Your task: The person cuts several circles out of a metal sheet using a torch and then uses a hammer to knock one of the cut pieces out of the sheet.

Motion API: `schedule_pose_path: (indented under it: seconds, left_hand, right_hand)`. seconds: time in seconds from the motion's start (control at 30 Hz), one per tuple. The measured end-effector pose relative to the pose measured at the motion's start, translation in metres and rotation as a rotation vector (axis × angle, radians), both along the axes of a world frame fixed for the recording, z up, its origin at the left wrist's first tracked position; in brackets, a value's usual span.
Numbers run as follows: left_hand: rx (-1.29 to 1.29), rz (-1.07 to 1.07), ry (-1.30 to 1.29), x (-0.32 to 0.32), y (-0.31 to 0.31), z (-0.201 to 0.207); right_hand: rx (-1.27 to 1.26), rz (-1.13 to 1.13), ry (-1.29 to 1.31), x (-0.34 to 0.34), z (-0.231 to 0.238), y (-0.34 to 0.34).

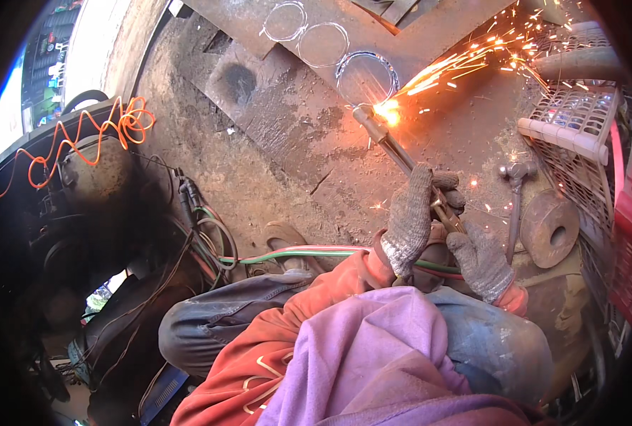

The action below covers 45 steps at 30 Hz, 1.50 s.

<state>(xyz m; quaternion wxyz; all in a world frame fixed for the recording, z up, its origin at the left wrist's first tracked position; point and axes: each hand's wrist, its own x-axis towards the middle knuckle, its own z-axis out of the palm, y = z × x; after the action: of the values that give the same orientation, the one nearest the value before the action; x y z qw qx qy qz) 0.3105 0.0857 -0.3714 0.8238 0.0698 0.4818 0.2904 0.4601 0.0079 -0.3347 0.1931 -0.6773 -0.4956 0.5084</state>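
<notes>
My left hand, in a grey knit glove, is wrapped around the shaft of a metal cutting torch. My right hand, also gloved, closes on the torch's rear end near the brass valve part. The torch head points up and left to a bright flame at the edge of a circle on a rusty steel plate. Sparks spray to the upper right. Two more chalk circles are drawn farther left on the plate. Green and red hoses run left from beneath my hands.
On the right lie a hammer, a thick round metal disc with a hole and a plastic crate. An orange coiled hose hangs over dark machinery at left. Cables bunch on the dusty floor beside my shoe.
</notes>
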Motion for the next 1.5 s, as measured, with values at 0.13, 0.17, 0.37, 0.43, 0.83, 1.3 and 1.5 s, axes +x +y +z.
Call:
schedule_pose_path:
  seconds: [0.13, 0.17, 0.37, 0.43, 0.83, 1.3, 1.5]
  left_hand:
    - [0.022, -0.009, -0.003, 0.002, 0.0, 0.002]
    - [0.04, -0.012, -0.008, 0.003, 0.0, 0.002]
    - [0.038, -0.018, 0.03, 0.006, 0.001, 0.002]
    - [0.003, -0.028, 0.035, -0.002, 0.003, 0.003]
    - [0.683, -0.452, 0.056, -0.002, 0.034, 0.06]
    - [0.684, -0.323, 0.277, -0.034, 0.024, 0.005]
    - [0.842, -0.324, 0.339, -0.036, 0.02, -0.001]
  right_hand:
    - [-0.015, 0.005, -0.005, 0.003, 0.0, -0.002]
    - [-0.029, 0.001, 0.003, 0.004, 0.0, -0.002]
    - [0.011, -0.014, 0.025, 0.006, 0.003, 0.0]
    - [0.024, -0.041, 0.107, -0.001, -0.001, 0.003]
    - [-0.245, -0.697, 0.881, 0.033, 0.028, 0.011]
    - [-0.599, -0.469, 0.853, 0.017, -0.031, 0.056]
    - [-0.428, -0.654, 0.918, 0.023, -0.068, 0.029]
